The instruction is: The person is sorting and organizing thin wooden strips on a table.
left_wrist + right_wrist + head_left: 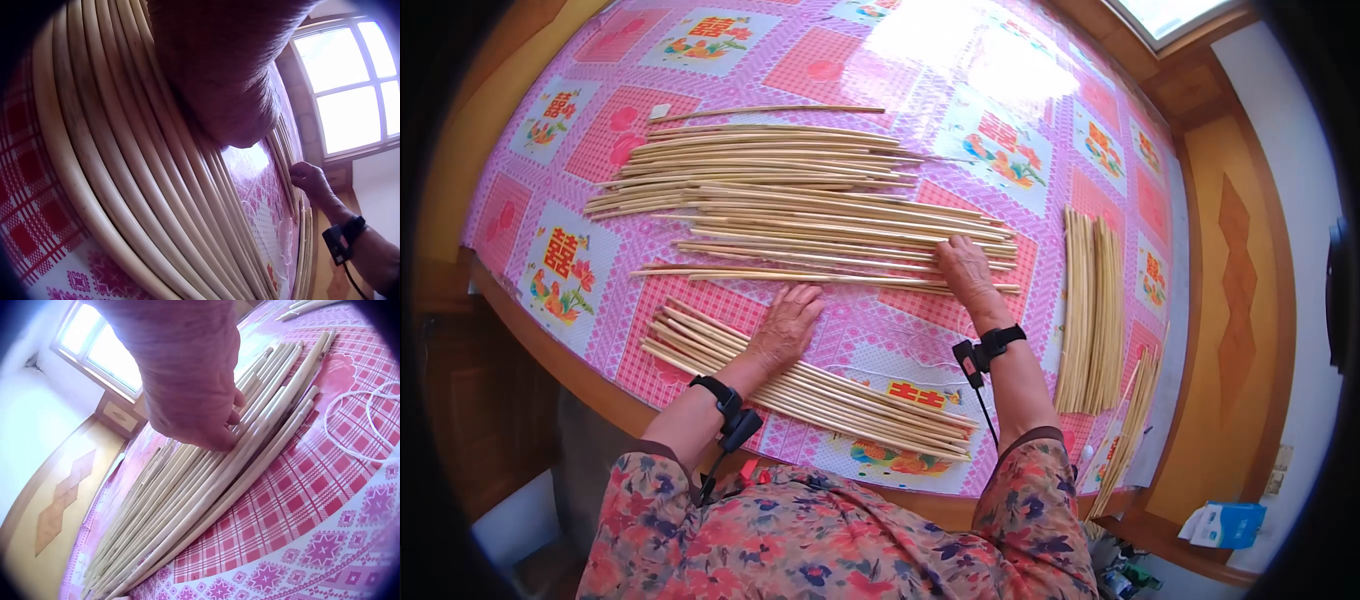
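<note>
Many thin pale sticks [800, 160] lie across the patterned table in a wide loose group. The right hand [972, 275] is over the near right end of this group; in the right wrist view the hand [194, 394] has its fingertips curled down onto the sticks [187, 487]. Between that group and a nearer row of sticks [870, 405] is the left hand [785, 330], fingers extended towards the lowest stick of the group, its wrist above the nearer row. In the left wrist view the left hand [219, 69] hides its own fingertips, with the row [125, 150] beside it.
Two upright bundles of sticks [1090, 320] lie at the right, with more sticks [1128, 430] near the table's right corner. White string [369, 419] lies on the tablecloth. A blue and white packet [1228, 524] is at the lower right, and a window [350, 87] stands behind.
</note>
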Demonstrator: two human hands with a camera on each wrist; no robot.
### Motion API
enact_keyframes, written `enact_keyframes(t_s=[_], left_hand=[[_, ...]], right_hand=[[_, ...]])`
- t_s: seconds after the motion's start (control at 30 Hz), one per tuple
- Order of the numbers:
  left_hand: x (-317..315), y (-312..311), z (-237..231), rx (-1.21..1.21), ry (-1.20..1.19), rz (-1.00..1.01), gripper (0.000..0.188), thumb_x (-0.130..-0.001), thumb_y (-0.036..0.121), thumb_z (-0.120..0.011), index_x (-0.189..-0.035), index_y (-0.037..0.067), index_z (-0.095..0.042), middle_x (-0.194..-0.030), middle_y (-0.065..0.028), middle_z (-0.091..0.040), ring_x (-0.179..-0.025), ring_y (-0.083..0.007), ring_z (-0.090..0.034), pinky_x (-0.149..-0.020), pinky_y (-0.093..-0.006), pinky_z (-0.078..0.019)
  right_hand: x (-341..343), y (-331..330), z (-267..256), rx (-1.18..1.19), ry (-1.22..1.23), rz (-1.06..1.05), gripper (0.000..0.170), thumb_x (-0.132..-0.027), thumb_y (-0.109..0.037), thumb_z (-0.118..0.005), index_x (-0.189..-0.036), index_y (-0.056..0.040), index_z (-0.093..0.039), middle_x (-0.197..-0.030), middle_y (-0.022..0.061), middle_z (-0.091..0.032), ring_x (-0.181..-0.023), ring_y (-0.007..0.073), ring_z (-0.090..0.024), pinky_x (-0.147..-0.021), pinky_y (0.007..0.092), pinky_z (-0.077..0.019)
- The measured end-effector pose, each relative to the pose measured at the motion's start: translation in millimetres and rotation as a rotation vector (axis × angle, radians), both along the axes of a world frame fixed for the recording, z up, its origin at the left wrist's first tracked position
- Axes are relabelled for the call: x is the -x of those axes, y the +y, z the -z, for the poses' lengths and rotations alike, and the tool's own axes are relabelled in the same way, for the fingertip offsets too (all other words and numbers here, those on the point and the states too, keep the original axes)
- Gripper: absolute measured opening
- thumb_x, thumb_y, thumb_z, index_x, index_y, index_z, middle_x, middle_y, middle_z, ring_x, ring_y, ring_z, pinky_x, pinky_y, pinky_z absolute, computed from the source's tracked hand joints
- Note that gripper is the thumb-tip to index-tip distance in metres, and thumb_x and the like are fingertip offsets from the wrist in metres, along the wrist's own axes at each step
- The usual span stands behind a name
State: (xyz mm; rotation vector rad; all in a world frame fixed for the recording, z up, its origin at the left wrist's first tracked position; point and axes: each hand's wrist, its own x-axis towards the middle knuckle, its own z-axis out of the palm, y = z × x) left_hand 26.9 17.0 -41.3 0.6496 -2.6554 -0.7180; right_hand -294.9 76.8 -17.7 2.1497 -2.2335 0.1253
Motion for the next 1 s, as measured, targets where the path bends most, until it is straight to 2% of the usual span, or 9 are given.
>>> enact_keyframes(t_s=[0.07,0.4,0.7,0.77,0.87,0.9,0.93,0.97,1.0], left_hand=[[-1.6,-1.2,0.7,-0.014,0.026,0.019,0.040,-0.074,0.006,-0.054,-0.112,0.005,-0.043,-0.122,-0.0138,-0.040,-0.119,-0.0302,-0.034,-0.102,-0.0468,-0.0220],[-0.9,-1.3,5.6,-0.027,0.057,0.030,0.042,-0.072,0.004,-0.056,-0.112,0.005,-0.043,-0.119,-0.0142,-0.041,-0.116,-0.0314,-0.036,-0.100,-0.0469,-0.0239],[-1.6,-3.1,12.6,-0.015,0.108,0.037,0.041,-0.071,0.006,-0.057,-0.109,0.004,-0.043,-0.118,-0.0146,-0.041,-0.116,-0.0304,-0.035,-0.100,-0.0451,-0.0237],[-1.7,-4.8,15.6,-0.028,0.116,0.033,0.043,-0.071,0.007,-0.058,-0.111,0.005,-0.043,-0.120,-0.0144,-0.040,-0.117,-0.0307,-0.035,-0.101,-0.0457,-0.0226],[-3.6,-7.0,14.6,-0.069,0.130,0.056,0.043,-0.073,0.012,-0.059,-0.113,0.006,-0.043,-0.121,-0.0151,-0.039,-0.118,-0.0310,-0.033,-0.102,-0.0467,-0.0200],[-3.0,-9.4,13.2,-0.086,0.101,0.064,0.042,-0.075,0.014,-0.059,-0.113,0.006,-0.044,-0.119,-0.0154,-0.041,-0.116,-0.0317,-0.035,-0.101,-0.0453,-0.0230],[-2.0,-11.7,11.4,-0.101,0.072,0.075,0.042,-0.076,0.016,-0.060,-0.114,0.006,-0.044,-0.118,-0.0158,-0.043,-0.114,-0.0323,-0.037,-0.099,-0.0439,-0.0261],[-0.8,-13.2,9.8,-0.096,0.082,0.091,0.042,-0.076,0.016,-0.060,-0.114,0.006,-0.044,-0.118,-0.0158,-0.043,-0.114,-0.0323,-0.037,-0.099,-0.0439,-0.0261],[0.2,-14.4,2.5,-0.152,0.159,0.048,0.042,-0.078,0.020,-0.060,-0.114,0.006,-0.044,-0.115,-0.0151,-0.046,-0.110,-0.0304,-0.042,-0.095,-0.0407,-0.0320]], right_hand=[[0.5,-6.3,-2.4,-0.089,0.057,0.008,0.006,-0.072,-0.009,-0.052,-0.077,-0.0079,-0.055,-0.080,0.0087,-0.053,-0.082,0.0246,-0.054,-0.069,0.0360,-0.0430],[-5.1,-7.2,-10.7,-0.093,0.112,-0.050,0.007,-0.077,-0.014,-0.051,-0.080,-0.0098,-0.056,-0.080,0.0061,-0.054,-0.084,0.0227,-0.053,-0.073,0.0366,-0.0403],[-2.0,-5.3,-12.8,-0.041,-0.059,-0.107,0.006,-0.078,-0.014,-0.052,-0.079,-0.0078,-0.054,-0.079,0.0105,-0.054,-0.080,0.0279,-0.053,-0.070,0.0388,-0.0411],[-2.8,-3.4,-22.5,-0.076,-0.267,0.038,0.009,-0.076,-0.011,-0.057,-0.078,-0.0037,-0.053,-0.077,0.0129,-0.056,-0.075,0.0297,-0.055,-0.067,0.0380,-0.0433],[-18.1,5.8,-64.0,-0.011,-0.394,0.019,0.011,-0.076,-0.010,-0.058,-0.081,-0.0018,-0.054,-0.075,0.0139,-0.057,-0.070,0.0291,-0.056,-0.063,0.0363,-0.0446],[-20.0,11.3,-71.2,-0.043,-0.441,0.026,0.012,-0.076,-0.008,-0.058,-0.086,-0.0008,-0.055,-0.073,0.0113,-0.057,-0.067,0.0224,-0.057,-0.061,0.0328,-0.0451],[-23.2,18.0,-78.6,-0.034,-0.432,0.035,0.012,-0.076,-0.008,-0.058,-0.086,-0.0008,-0.055,-0.073,0.0113,-0.057,-0.067,0.0224,-0.057,-0.061,0.0328,-0.0451],[-27.3,27.6,-86.3,-0.119,-0.588,0.108,0.011,-0.077,-0.008,-0.057,-0.086,-0.0009,-0.055,-0.071,0.0111,-0.057,-0.066,0.0211,-0.057,-0.060,0.0315,-0.0450],[-35.5,37.0,-98.4,-0.202,-0.748,0.186,0.011,-0.078,-0.008,-0.057,-0.085,-0.0011,-0.055,-0.069,0.0109,-0.056,-0.066,0.0199,-0.057,-0.059,0.0302,-0.0450]])
